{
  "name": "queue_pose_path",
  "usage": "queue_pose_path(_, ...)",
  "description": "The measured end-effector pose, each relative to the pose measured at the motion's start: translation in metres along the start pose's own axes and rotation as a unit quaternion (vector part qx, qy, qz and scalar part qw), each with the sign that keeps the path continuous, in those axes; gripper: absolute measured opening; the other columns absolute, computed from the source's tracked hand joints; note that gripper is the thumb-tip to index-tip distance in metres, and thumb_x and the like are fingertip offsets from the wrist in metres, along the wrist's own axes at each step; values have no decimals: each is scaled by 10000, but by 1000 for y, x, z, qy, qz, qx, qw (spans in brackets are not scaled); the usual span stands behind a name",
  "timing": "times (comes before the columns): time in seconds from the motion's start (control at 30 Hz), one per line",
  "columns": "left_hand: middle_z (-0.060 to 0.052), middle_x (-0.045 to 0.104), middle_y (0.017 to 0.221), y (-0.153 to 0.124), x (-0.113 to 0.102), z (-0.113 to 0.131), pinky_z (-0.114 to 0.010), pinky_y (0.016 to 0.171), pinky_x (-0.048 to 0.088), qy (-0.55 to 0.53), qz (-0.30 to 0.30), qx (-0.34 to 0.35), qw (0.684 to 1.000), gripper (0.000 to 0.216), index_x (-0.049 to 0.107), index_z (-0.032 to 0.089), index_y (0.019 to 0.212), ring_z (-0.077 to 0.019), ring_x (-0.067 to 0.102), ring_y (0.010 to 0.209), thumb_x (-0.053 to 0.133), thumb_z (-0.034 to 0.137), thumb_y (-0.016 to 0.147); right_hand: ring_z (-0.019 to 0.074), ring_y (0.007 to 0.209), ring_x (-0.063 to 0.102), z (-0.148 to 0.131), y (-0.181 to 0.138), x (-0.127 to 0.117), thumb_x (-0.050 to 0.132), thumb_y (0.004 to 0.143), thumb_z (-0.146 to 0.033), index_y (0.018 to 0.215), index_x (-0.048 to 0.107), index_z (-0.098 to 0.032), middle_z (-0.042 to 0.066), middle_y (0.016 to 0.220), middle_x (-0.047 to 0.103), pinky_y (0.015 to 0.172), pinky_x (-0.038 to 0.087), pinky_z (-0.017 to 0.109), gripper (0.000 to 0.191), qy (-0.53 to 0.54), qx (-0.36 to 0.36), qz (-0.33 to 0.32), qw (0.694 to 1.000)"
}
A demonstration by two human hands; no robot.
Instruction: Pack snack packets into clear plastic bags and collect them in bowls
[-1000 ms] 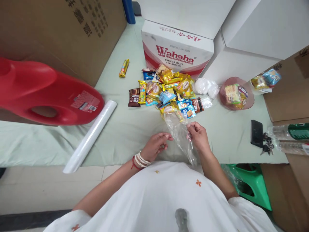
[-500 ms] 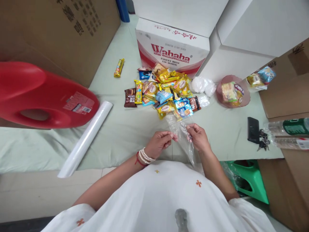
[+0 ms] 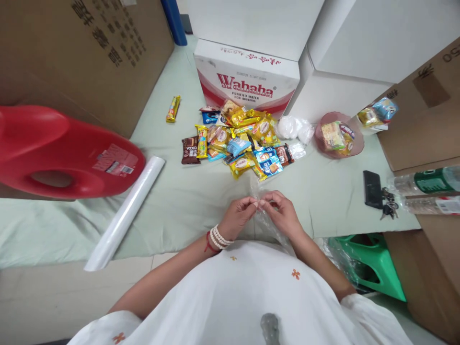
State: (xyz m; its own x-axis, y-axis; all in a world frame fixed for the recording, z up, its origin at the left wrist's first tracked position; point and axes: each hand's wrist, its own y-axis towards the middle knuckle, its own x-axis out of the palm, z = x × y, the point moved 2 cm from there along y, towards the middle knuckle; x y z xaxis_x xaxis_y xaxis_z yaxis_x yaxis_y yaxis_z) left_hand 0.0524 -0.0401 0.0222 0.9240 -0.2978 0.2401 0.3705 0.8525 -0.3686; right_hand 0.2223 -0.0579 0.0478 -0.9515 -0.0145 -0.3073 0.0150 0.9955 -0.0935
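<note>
A clear plastic bag (image 3: 268, 221) hangs between my two hands, close in front of my shirt. My left hand (image 3: 237, 215), with beads at the wrist, pinches the bag between thumb and index finger. Right beside it, my right hand (image 3: 280, 211) pinches the same film, and the fingertips of both hands nearly meet. Beyond the hands lies a heap of wrapped snacks (image 3: 233, 143) in yellow, blue and brown packets. At its left edge is a brown cocoa packet (image 3: 189, 150).
A white Wahaba-style water carton (image 3: 247, 81) stands behind the heap. To the left are a red jug (image 3: 82, 167) and a plastic film roll (image 3: 125, 213). On the right are a pink bowl (image 3: 359, 143), a black phone (image 3: 373, 189), keys (image 3: 389, 206) and bottles (image 3: 431, 182).
My hands have come together; they were apart with the bag spread between them. The bag is now gathered narrower at the fingertips. The view has shifted slightly.
</note>
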Motion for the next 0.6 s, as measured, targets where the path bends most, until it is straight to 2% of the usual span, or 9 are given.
queue_pose_path(0.1, -6, 649, 777, -3, -11, -5, -237, 679, 481, -58, 66, 14, 996, 343, 678, 173, 788, -127, 574, 745, 748, 509, 795, 183, 846, 624, 11, 5, 2, 716, 861, -528, 841, 684, -224, 26, 883, 668, 773, 547, 307, 306, 128, 62, 84, 986)
queue_pose_path(0.2, -25, 701, 929, -5, -27, -10, -289, 782, 569, -174, 99, -14, 980, 344, 606, 191, 828, -163, 663, 909, 807, 463, 760, 171, 815, 647, 21, 7, -9, 772, 783, -574, 845, 615, -230, 5, 934, 679, 693, 581, 297, 383, 251, 126, 144, 949)
queue_pose_path(0.27, -21, 706, 925, -5, -36, -13, -337, 797, 606, -237, 109, -34, 965, 331, 562, 198, 845, -185, 699, 935, 818, 393, 767, 145, 699, 635, 26, 6, -17, 810, 723, -577, 834, 568, -234, -23, 852, 667, 568, 551, 256, 434, 285, 161, 170, 930)
queue_pose_path(0.33, -3, 694, 860, -4, -45, -13, -323, 744, 621, -278, 136, -50, 950, 295, 530, 200, 851, -174, 720, 859, 796, 315, 792, 113, 572, 577, 33, 5, -23, 829, 683, -564, 834, 546, -236, -56, 725, 623, 459, 474, 210, 459, 288, 182, 195, 920)
queue_pose_path(0.4, 31, 653, 771, -2, -54, -12, -202, 571, 554, -294, 167, -57, 939, 262, 508, 197, 844, -101, 664, 646, 762, 252, 808, 85, 491, 508, 40, 3, -28, 832, 670, -540, 826, 536, -232, -80, 641, 574, 401, 400, 180, 455, 283, 184, 214, 917)
queue_pose_path(0.47, 65, 596, 696, -1, -64, -9, -116, 396, 362, -283, 174, -51, 942, 255, 498, 197, 838, -35, 502, 450, 747, 236, 804, 68, 442, 447, 49, 2, -33, 824, 670, -514, 817, 528, -229, -94, 598, 542, 368, 341, 169, 437, 275, 178, 224, 918)
queue_pose_path(0.53, 89, 547, 650, -2, -73, -5, -114, 336, 232, -251, 148, -41, 956, 271, 500, 200, 846, -15, 379, 373, 756, 268, 788, 64, 411, 411, 60, 1, -38, 803, 690, -507, 810, 520, -230, -100, 572, 521, 346, 302, 174, 414, 255, 170, 225, 925)
queue_pose_path(0.6, 99, 513, 621, -3, -82, -4, -123, 332, 215, -200, 130, -41, 970, 296, 510, 199, 861, -16, 349, 358, 768, 315, 774, 74, 396, 413, 70, 0, -43, 763, 739, -518, 802, 517, -232, -95, 562, 517, 337, 306, 189, 382, 207, 165, 220, 939)
